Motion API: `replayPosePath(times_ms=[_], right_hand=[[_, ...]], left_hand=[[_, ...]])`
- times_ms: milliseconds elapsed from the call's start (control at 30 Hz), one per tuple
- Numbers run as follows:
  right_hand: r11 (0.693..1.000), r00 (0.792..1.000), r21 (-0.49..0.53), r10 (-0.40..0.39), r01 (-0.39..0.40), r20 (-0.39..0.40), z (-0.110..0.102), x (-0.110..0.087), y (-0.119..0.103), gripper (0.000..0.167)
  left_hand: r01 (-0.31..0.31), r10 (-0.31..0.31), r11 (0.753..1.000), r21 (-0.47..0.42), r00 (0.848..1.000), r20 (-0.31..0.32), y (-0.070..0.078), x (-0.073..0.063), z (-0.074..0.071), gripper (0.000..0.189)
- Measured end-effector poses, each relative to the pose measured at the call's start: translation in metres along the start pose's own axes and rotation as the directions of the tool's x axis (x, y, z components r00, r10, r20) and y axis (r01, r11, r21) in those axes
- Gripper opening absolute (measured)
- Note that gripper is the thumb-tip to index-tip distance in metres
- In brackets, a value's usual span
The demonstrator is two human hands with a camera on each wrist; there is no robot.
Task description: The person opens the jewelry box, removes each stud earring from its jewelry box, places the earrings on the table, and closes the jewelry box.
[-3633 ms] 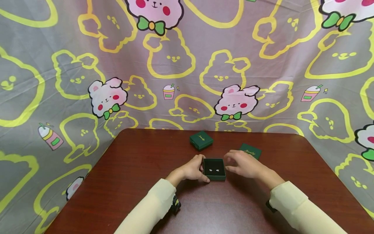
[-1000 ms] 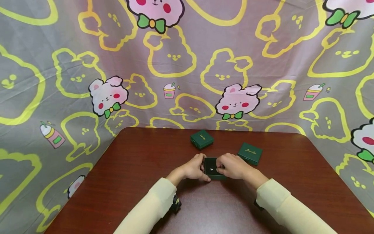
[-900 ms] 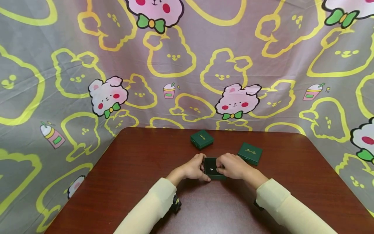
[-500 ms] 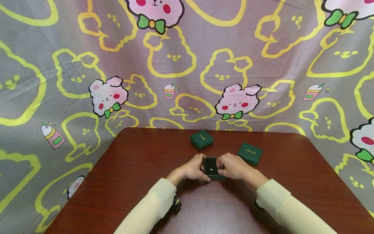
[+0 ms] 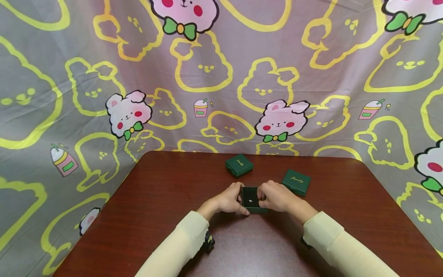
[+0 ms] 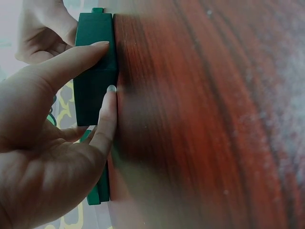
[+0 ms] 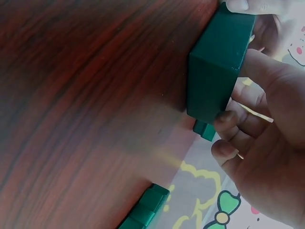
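Note:
An open dark green jewelry box point(image 5: 256, 210) with a black lining rests on the table before me. One small silver star-shaped earring point(image 5: 250, 201) shows in its left half. My left hand point(image 5: 226, 199) holds the box at its left side; in the left wrist view the thumb lies on the green wall point(image 6: 90, 81). My right hand point(image 5: 277, 197) reaches over the right rim with index finger and thumb down inside, hiding that half of the lining. I cannot tell what those fingertips hold. In the right wrist view the other fingers of the right hand point(image 7: 276, 143) curl beside the box.
Two closed green boxes with gold lettering lie farther back: one box point(image 5: 238, 165) behind the open one, another box point(image 5: 296, 182) behind my right hand. The brown wooden table point(image 5: 166, 177) ends at a patterned cloth backdrop point(image 5: 221, 127).
My right hand has moved left from beside the box into its right half, covering the second star earring seen earlier. Over the last half second it shifts only slightly. The left hand stays put.

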State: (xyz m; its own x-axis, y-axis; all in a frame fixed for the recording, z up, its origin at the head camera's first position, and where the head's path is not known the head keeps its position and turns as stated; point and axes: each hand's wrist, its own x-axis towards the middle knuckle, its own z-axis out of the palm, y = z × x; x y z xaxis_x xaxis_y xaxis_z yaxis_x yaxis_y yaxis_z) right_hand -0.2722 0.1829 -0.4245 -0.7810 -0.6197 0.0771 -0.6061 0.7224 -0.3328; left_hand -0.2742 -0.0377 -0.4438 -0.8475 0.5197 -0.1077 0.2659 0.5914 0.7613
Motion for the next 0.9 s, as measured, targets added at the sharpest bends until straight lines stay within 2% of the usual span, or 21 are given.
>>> replayPosePath(times_ms=[467, 700, 900], right_hand=[[0.996, 0.997, 0.041, -0.082, 0.082, -0.005, 0.0, 0.0, 0.007, 0.026], [0.991, 0.991, 0.032, -0.131, 0.132, -0.019, -0.001, -0.002, 0.009, 0.018], [0.989, 0.99, 0.055, -0.139, 0.139, -0.005, -0.001, -0.003, 0.012, 0.016]], left_hand=[[-0.009, 0.009, 1.0, -0.003, 1.0, 0.001, -0.001, 0.0, 0.0, 0.075], [-0.007, 0.007, 1.0, 0.006, 1.0, 0.0, -0.002, 0.0, 0.001, 0.075], [-0.012, 0.012, 1.0, 0.015, 1.0, -0.005, -0.003, 0.001, 0.001, 0.075]])
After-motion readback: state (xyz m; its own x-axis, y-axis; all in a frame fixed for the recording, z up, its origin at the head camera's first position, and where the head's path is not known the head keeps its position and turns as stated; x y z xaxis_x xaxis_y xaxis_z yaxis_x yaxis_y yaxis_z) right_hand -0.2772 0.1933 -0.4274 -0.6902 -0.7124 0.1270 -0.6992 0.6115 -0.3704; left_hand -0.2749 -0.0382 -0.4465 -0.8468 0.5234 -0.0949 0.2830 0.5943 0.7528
